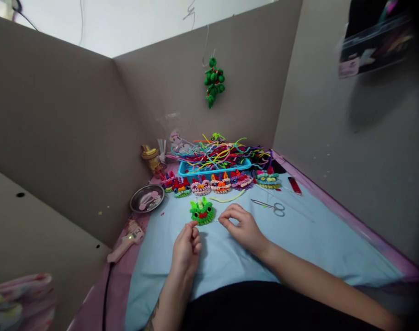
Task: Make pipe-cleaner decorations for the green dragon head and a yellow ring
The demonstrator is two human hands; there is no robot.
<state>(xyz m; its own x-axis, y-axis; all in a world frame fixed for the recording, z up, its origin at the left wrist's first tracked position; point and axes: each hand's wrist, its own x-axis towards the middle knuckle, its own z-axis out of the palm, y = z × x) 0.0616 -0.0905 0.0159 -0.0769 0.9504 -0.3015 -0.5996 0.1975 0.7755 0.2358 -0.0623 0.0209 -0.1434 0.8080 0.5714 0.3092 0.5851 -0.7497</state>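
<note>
A small green dragon-like head (203,212) of fuzzy pipe cleaner, with dark eyes and a red nose, sits on the light blue cloth in front of me. My left hand (186,246) is closed at its lower left edge, the fingertips pinched together; whatever lies between them is hidden. On the other side my right hand (242,227) pinches a thin pale strand (215,220) that runs toward the head's right edge. Just behind the head lies a loose yellow-green pipe cleaner (228,198).
Several colourful pipe-cleaner heads (221,183) line up before a blue tray (214,171) heaped with pipe cleaners. Scissors (269,206) lie to the right. A metal bowl (135,207) and a pink glue gun (126,241) with a black cord are on the left. Grey partitions (247,55) enclose the table.
</note>
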